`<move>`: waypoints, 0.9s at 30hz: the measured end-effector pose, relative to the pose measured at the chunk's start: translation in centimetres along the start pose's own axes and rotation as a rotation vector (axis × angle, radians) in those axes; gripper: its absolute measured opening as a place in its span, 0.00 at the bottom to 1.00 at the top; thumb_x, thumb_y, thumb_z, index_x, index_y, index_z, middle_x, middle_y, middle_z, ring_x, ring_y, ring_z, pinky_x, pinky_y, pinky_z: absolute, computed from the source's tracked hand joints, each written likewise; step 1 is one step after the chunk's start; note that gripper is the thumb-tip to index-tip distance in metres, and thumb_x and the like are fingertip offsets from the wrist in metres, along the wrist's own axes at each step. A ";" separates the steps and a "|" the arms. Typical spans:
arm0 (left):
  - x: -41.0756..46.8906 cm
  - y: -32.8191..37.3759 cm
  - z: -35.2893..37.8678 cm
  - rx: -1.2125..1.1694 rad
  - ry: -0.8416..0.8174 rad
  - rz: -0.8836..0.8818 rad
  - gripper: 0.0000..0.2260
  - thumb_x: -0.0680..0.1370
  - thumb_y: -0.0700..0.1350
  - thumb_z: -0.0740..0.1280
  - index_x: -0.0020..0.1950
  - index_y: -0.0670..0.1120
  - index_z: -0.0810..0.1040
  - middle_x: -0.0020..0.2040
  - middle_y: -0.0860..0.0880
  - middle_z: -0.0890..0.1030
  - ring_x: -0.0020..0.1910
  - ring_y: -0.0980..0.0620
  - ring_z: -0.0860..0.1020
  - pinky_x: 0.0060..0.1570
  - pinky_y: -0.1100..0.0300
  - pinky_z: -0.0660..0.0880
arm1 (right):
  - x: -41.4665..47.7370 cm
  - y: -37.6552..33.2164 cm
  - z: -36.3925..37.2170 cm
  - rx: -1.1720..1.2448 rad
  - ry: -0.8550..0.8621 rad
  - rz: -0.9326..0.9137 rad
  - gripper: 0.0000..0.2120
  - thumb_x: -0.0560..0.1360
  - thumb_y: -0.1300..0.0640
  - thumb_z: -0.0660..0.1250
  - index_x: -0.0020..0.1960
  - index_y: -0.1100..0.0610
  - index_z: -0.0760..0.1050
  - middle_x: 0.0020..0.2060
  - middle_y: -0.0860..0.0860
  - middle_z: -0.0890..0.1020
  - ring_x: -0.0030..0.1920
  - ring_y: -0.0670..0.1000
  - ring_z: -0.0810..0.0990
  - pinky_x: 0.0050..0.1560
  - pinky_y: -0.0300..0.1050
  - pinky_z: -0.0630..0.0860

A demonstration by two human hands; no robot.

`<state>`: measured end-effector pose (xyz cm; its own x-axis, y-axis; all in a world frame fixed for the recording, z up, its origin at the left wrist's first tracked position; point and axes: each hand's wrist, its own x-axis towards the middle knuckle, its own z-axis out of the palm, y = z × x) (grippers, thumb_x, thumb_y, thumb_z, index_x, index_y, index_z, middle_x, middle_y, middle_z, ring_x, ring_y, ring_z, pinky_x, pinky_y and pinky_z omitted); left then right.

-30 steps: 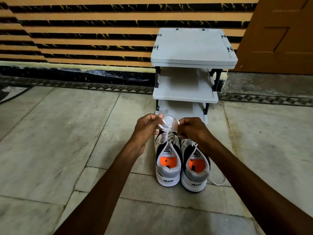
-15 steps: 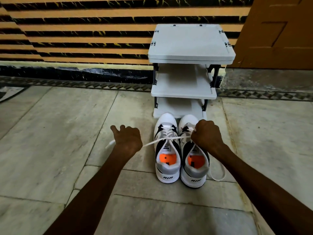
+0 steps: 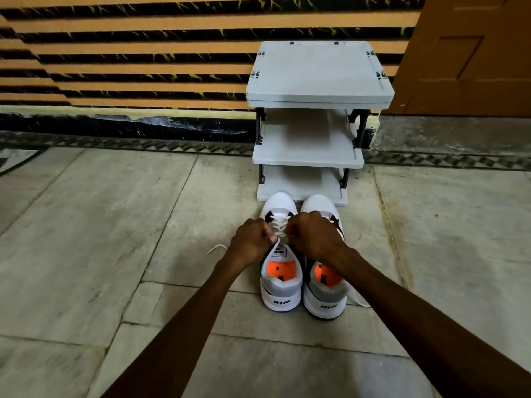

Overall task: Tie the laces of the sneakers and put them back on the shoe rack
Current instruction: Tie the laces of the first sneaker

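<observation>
Two white, grey and black sneakers with orange insoles stand side by side on the floor, toes toward the shoe rack (image 3: 320, 79). Over the tongue of the left sneaker (image 3: 281, 291), my left hand (image 3: 253, 241) and my right hand (image 3: 313, 235) are close together, each pinching its white lace (image 3: 280, 228). A loose lace end (image 3: 216, 249) trails out on the floor left of my left hand. The right sneaker (image 3: 326, 294) is partly covered by my right wrist, and its lace (image 3: 360, 300) lies slack on the floor at its right side.
The grey three-shelf rack stands against an orange and black striped wall (image 3: 129, 53), right behind the sneakers' toes. A brown door (image 3: 474, 53) is at the right. Marble floor tiles (image 3: 100, 239) spread out to the left and in front.
Half a second ago my hands were pulled wide apart with the lace stretched taut between them. They have come back together over the left sneaker's tongue.
</observation>
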<state>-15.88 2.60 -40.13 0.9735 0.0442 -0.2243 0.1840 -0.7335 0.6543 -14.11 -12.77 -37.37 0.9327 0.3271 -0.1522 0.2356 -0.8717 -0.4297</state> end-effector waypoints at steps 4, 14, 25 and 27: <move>-0.4 -0.2 0.2 -0.028 0.059 -0.011 0.03 0.75 0.43 0.70 0.42 0.45 0.78 0.47 0.43 0.83 0.48 0.46 0.80 0.48 0.56 0.73 | -0.2 0.1 -0.3 -0.008 0.042 0.006 0.04 0.70 0.54 0.73 0.43 0.52 0.84 0.45 0.56 0.85 0.46 0.59 0.84 0.42 0.45 0.77; -1.1 0.9 -1.0 0.296 0.195 0.014 0.01 0.71 0.44 0.71 0.41 0.49 0.83 0.43 0.48 0.85 0.46 0.47 0.82 0.44 0.60 0.72 | -0.7 -0.9 0.3 -0.335 0.089 0.036 0.13 0.73 0.52 0.68 0.55 0.57 0.80 0.53 0.59 0.83 0.53 0.61 0.83 0.49 0.48 0.77; -1.6 0.5 -5.5 -0.438 -0.192 -0.069 0.08 0.79 0.41 0.65 0.45 0.41 0.83 0.41 0.52 0.83 0.35 0.69 0.78 0.40 0.74 0.71 | -0.9 2.0 -4.3 0.371 -0.250 0.093 0.04 0.73 0.58 0.70 0.43 0.54 0.85 0.46 0.51 0.86 0.49 0.49 0.82 0.54 0.46 0.77; -1.5 0.4 -5.7 -0.597 -0.167 -0.087 0.07 0.79 0.41 0.65 0.43 0.45 0.82 0.42 0.53 0.84 0.40 0.67 0.78 0.46 0.71 0.71 | -1.6 1.8 -5.5 0.712 -0.226 0.073 0.08 0.77 0.63 0.66 0.41 0.57 0.82 0.44 0.52 0.86 0.45 0.45 0.81 0.49 0.39 0.74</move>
<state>-16.47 6.10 -35.47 0.9262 -0.0556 -0.3729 0.3524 -0.2240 0.9086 -13.67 -16.80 -33.02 0.8420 0.4113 -0.3490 -0.1307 -0.4722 -0.8717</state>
